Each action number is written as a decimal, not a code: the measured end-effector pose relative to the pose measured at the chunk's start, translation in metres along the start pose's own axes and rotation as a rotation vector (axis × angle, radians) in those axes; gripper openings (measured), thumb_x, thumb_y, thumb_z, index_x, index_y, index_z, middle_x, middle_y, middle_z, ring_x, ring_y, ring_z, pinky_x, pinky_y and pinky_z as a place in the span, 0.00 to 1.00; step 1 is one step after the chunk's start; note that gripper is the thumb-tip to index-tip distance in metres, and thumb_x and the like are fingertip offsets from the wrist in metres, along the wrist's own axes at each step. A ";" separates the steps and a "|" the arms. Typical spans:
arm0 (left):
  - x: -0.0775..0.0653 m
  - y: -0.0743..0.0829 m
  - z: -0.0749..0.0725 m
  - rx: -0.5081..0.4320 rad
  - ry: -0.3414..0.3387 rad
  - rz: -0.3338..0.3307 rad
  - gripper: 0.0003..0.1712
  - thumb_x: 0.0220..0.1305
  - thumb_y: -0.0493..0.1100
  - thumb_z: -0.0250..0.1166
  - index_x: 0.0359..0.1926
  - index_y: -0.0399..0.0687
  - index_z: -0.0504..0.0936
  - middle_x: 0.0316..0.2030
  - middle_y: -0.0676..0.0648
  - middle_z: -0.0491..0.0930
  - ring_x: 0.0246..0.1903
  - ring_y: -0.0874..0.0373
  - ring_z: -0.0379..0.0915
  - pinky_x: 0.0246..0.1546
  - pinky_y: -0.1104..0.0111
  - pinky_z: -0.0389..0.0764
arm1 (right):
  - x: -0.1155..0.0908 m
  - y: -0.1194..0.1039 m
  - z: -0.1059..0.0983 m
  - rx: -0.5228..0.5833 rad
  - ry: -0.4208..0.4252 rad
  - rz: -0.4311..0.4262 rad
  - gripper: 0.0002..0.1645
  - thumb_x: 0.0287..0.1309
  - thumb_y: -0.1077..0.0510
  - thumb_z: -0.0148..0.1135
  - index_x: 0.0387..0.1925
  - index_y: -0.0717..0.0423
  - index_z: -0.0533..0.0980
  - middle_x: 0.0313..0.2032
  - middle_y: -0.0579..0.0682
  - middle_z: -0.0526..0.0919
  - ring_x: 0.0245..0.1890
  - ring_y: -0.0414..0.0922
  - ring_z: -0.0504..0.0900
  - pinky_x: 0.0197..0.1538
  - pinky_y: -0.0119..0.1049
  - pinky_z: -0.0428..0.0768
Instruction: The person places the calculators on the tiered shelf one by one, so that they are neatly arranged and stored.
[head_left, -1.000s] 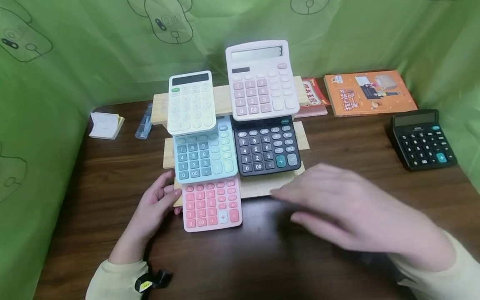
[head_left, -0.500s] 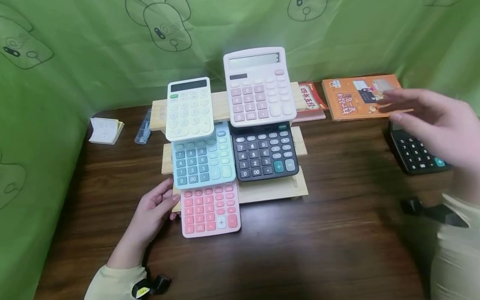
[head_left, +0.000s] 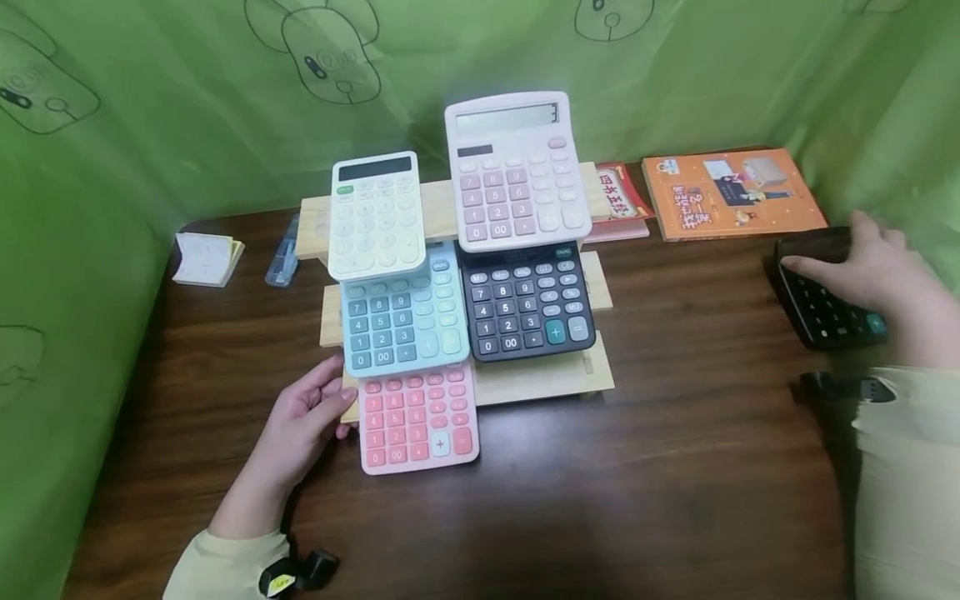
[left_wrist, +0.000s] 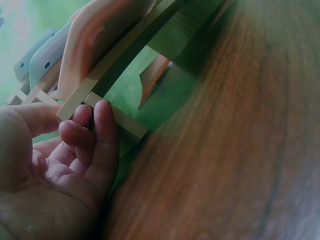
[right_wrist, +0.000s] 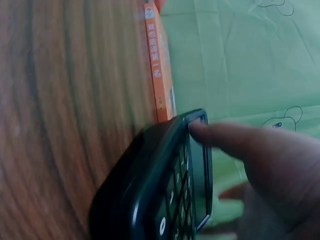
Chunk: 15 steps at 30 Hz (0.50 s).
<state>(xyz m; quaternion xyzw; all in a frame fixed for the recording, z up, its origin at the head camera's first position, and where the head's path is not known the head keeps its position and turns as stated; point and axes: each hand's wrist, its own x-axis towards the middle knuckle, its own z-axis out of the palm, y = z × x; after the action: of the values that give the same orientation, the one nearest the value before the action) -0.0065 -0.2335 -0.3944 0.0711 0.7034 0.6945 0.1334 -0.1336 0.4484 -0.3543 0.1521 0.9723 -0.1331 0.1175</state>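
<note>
A tiered wooden stand (head_left: 536, 379) carries a white calculator (head_left: 377, 217), a white-and-pink calculator (head_left: 516, 171), a blue one (head_left: 401, 321), a dark one (head_left: 528, 304) and a pink one (head_left: 418, 421). My left hand (head_left: 311, 421) pinches the stand's lower left corner; in the left wrist view its curled fingers (left_wrist: 104, 122) meet the wooden bar (left_wrist: 127, 125). At the far right, my right hand (head_left: 892, 271) spans the upper part of a black calculator (head_left: 821, 312) on the table, thumb by its left edge. The right wrist view shows the thumb (right_wrist: 220, 132) at the screen's frame.
Behind the black calculator lies an orange book (head_left: 735, 196), with a red booklet (head_left: 622, 196) beside it, partly behind the stand. A notepad (head_left: 207, 258) and a light blue plastic item (head_left: 282, 258) lie at the back left. Green cloth (head_left: 510, 46) hangs around the table.
My right hand has left the stand's front right, swung right through the air, and come down onto the black calculator. The left hand has stayed at the stand's corner.
</note>
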 end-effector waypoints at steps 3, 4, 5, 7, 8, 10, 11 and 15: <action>0.000 0.001 -0.001 -0.008 -0.008 0.003 0.29 0.73 0.34 0.53 0.72 0.40 0.58 0.50 0.37 0.80 0.25 0.52 0.74 0.22 0.70 0.79 | 0.002 0.000 0.003 -0.014 -0.045 -0.065 0.71 0.55 0.22 0.50 0.71 0.60 0.22 0.64 0.86 0.36 0.59 0.82 0.46 0.49 0.77 0.59; 0.000 0.001 -0.001 -0.014 -0.010 -0.004 0.29 0.73 0.35 0.53 0.72 0.41 0.58 0.50 0.37 0.80 0.25 0.53 0.74 0.22 0.70 0.79 | 0.002 -0.002 0.004 -0.016 -0.060 -0.073 0.72 0.54 0.22 0.51 0.71 0.59 0.21 0.63 0.87 0.36 0.60 0.82 0.45 0.49 0.77 0.58; -0.001 0.001 -0.001 -0.021 -0.018 -0.011 0.30 0.73 0.34 0.53 0.72 0.41 0.57 0.50 0.37 0.80 0.25 0.53 0.74 0.22 0.70 0.79 | 0.001 -0.003 0.005 -0.024 -0.067 -0.079 0.73 0.53 0.22 0.53 0.71 0.59 0.20 0.63 0.87 0.36 0.60 0.82 0.45 0.49 0.78 0.58; -0.001 0.000 -0.001 -0.028 -0.032 -0.019 0.30 0.73 0.34 0.52 0.72 0.40 0.56 0.50 0.36 0.80 0.26 0.53 0.75 0.22 0.69 0.79 | -0.001 -0.007 0.006 -0.040 -0.075 -0.086 0.76 0.51 0.23 0.55 0.70 0.59 0.18 0.61 0.89 0.36 0.58 0.83 0.46 0.49 0.77 0.59; -0.001 0.000 -0.001 -0.029 -0.033 -0.021 0.30 0.73 0.34 0.52 0.72 0.40 0.56 0.50 0.36 0.80 0.26 0.53 0.75 0.23 0.68 0.79 | -0.003 -0.008 0.006 -0.052 -0.076 -0.088 0.77 0.51 0.23 0.57 0.69 0.59 0.17 0.60 0.90 0.36 0.57 0.84 0.47 0.49 0.77 0.60; -0.001 0.001 -0.001 -0.025 -0.028 -0.021 0.30 0.73 0.35 0.52 0.72 0.40 0.56 0.49 0.36 0.80 0.26 0.52 0.74 0.23 0.68 0.79 | -0.004 -0.011 0.008 -0.073 -0.073 -0.097 0.79 0.49 0.23 0.59 0.68 0.59 0.15 0.60 0.91 0.38 0.55 0.84 0.49 0.48 0.77 0.60; 0.000 0.001 -0.001 -0.020 -0.023 -0.021 0.30 0.73 0.35 0.52 0.72 0.41 0.56 0.49 0.36 0.80 0.26 0.52 0.74 0.23 0.68 0.79 | -0.004 -0.012 0.008 -0.081 -0.075 -0.106 0.80 0.48 0.23 0.60 0.68 0.59 0.14 0.60 0.91 0.38 0.54 0.85 0.49 0.48 0.76 0.60; 0.001 0.002 -0.001 -0.001 -0.011 -0.041 0.30 0.73 0.37 0.53 0.72 0.42 0.55 0.49 0.37 0.80 0.25 0.51 0.74 0.23 0.69 0.79 | -0.004 -0.014 0.012 -0.101 -0.090 -0.143 0.82 0.47 0.23 0.61 0.66 0.59 0.12 0.60 0.91 0.36 0.53 0.86 0.48 0.49 0.77 0.58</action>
<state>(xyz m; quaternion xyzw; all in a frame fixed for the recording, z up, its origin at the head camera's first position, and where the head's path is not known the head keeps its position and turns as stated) -0.0077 -0.2340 -0.3924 0.0606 0.7037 0.6916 0.1515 -0.1326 0.4316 -0.3613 0.0699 0.9799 -0.0985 0.1590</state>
